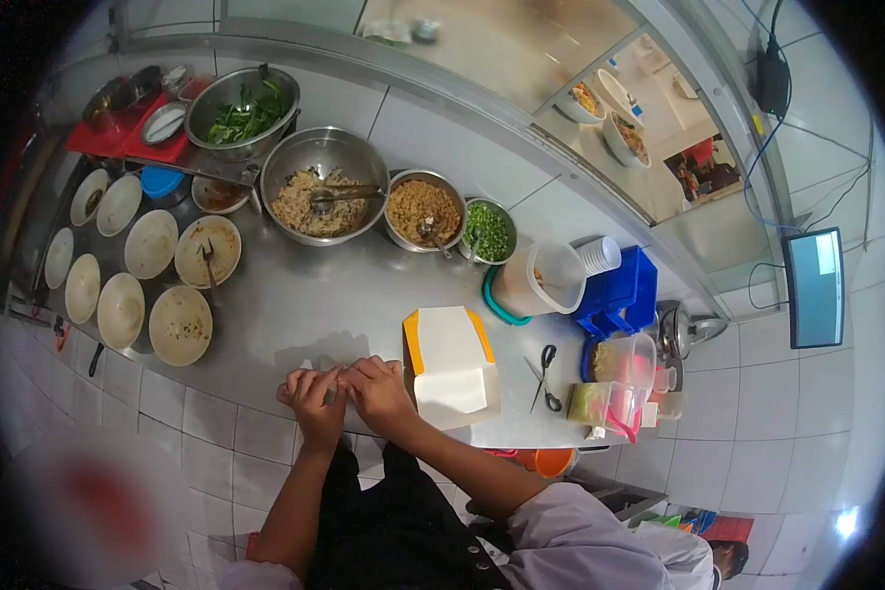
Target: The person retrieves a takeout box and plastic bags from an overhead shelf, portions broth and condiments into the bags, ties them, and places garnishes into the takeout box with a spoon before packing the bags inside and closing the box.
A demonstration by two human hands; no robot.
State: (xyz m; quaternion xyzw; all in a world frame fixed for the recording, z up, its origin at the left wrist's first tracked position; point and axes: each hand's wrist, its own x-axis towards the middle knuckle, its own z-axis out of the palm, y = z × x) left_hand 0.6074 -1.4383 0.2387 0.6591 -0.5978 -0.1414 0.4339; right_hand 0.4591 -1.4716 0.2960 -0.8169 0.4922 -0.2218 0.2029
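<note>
Near the front edge of the steel counter, my left hand (312, 395) and my right hand (377, 388) are close together with bent fingers. Both are closed on something small and pale, mostly hidden by the fingers, whose kind I cannot make out. Just right of my right hand stands an open takeaway box (452, 369), white inside with orange-yellow side flaps. Beyond the hands are a metal bowl of noodles (320, 202) with tongs (346, 195) in it, a bowl of brown minced topping (423, 213) with a spoon, and a bowl of chopped green onions (487, 233).
Several used bowls (180, 324) cover the counter's left end, one holding a fork. Leafy greens (251, 113) fill a metal bowl behind. Rightward are scissors (546, 379), a plastic tub (536, 280), a blue basket (624, 290) and food containers (605, 403). Another person (693, 556) is at lower right.
</note>
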